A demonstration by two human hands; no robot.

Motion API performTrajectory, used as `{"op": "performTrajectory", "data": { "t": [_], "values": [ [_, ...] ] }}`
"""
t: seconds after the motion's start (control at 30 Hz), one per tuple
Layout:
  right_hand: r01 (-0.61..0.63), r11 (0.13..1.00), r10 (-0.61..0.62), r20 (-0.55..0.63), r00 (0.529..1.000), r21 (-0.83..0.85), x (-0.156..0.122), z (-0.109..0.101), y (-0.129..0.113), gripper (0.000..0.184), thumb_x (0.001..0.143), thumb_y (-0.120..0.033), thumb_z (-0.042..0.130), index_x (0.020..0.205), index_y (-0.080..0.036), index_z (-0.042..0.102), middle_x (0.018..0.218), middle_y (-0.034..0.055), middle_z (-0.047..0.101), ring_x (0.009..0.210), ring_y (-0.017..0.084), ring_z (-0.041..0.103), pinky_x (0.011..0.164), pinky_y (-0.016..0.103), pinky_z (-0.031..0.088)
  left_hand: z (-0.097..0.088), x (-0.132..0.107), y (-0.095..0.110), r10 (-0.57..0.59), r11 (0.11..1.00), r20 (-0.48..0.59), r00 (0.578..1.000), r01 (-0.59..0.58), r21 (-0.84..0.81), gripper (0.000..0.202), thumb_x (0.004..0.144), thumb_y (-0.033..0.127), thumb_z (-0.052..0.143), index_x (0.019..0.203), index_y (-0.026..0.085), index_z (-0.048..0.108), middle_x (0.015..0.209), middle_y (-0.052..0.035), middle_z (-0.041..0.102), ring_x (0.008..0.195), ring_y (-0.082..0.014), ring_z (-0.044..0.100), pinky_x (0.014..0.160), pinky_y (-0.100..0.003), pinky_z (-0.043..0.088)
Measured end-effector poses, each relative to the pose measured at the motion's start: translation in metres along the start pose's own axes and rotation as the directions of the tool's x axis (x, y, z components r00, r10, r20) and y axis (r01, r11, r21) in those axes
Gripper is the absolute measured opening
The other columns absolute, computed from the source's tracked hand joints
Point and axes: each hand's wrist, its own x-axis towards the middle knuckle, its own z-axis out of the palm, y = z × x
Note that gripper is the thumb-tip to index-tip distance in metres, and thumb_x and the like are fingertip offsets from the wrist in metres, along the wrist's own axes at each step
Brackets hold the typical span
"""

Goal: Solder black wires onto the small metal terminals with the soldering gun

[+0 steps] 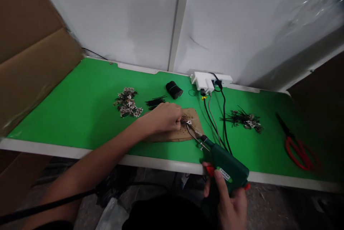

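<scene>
My right hand grips a green glue gun at the table's front edge, its metal nozzle aimed at a small piece on a brown cardboard pad. My left hand rests on that pad, fingers pinched around the small piece just left of the nozzle tip; what it holds is too small to make out. The gun's cord runs back toward a white power strip.
On the green table lie a pile of small patterned pieces, thin black sticks, a black roll, another pile of sticks with pieces and red scissors. A cardboard box stands at left.
</scene>
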Motion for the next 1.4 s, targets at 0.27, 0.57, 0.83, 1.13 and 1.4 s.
{"op": "performTrajectory", "data": {
  "t": [0.27, 0.57, 0.83, 1.13, 1.4],
  "values": [
    [-0.002, 1.000, 0.002, 0.037, 0.999, -0.005, -0.001, 0.003, -0.006, 0.059, 0.087, -0.068, 0.079, 0.101, -0.012, 0.069, 0.071, 0.0062, 0.062, 0.060, 0.017, 0.056, 0.055, 0.025, 0.040, -0.002, -0.002, -0.004, 0.028, 0.995, -0.011, 1.000, -0.029, -0.096, 0.018, 0.083, 0.016, 0.059, 0.070, 0.016, 0.072, 0.069, -0.0092, 0.071, 0.059, -0.0191, 0.058, 0.058, -0.032, 0.032],
    [0.044, 0.988, -0.038, 0.047, 0.998, -0.150, 0.005, -0.001, -0.022, 0.062, 0.082, -0.076, 0.078, 0.081, -0.014, 0.069, 0.063, 0.0035, 0.053, 0.058, 0.016, 0.052, 0.053, 0.026, 0.040, 0.001, -0.001, -0.008, 0.014, 0.977, 0.019, 1.000, -0.010, -0.214, 0.017, 0.077, 0.013, 0.058, 0.064, 0.017, 0.069, 0.063, -0.0049, 0.068, 0.055, -0.0151, 0.050, 0.057, -0.031, 0.025],
    [0.141, 0.964, -0.105, 0.167, 0.980, -0.227, 0.016, -0.010, -0.025, 0.058, 0.095, -0.070, 0.069, 0.093, -0.012, 0.070, 0.068, 0.0052, 0.060, 0.064, 0.016, 0.054, 0.066, 0.026, 0.043, 0.003, 0.000, -0.009, 0.002, 0.984, 0.009, 1.000, -0.001, -0.181, 0.018, 0.080, 0.015, 0.061, 0.063, 0.017, 0.066, 0.057, -0.0036, 0.062, 0.050, -0.0139, 0.042, 0.056, -0.033, 0.021],
    [-0.013, 0.984, 0.038, 0.140, 0.989, -0.180, 0.019, -0.015, -0.010, 0.066, 0.091, -0.074, 0.072, 0.112, -0.011, 0.071, 0.069, 0.0041, 0.058, 0.068, 0.017, 0.054, 0.065, 0.023, 0.043, 0.009, 0.000, -0.013, 0.027, 0.970, -0.033, 0.999, -0.034, -0.242, 0.017, 0.078, 0.016, 0.061, 0.061, 0.018, 0.060, 0.055, -0.0013, 0.057, 0.049, -0.0129, 0.038, 0.055, -0.033, 0.020],
    [-0.054, 0.984, 0.075, 0.117, 0.990, -0.169, 0.012, -0.004, -0.029, 0.064, 0.091, -0.074, 0.072, 0.113, -0.013, 0.071, 0.068, 0.0013, 0.055, 0.065, 0.015, 0.052, 0.067, 0.022, 0.044, 0.007, 0.000, -0.012, 0.023, 0.971, -0.025, 0.999, -0.029, -0.237, 0.019, 0.080, 0.015, 0.061, 0.060, 0.018, 0.059, 0.056, -0.0021, 0.058, 0.050, -0.0130, 0.038, 0.056, -0.033, 0.021]
  ]
}}
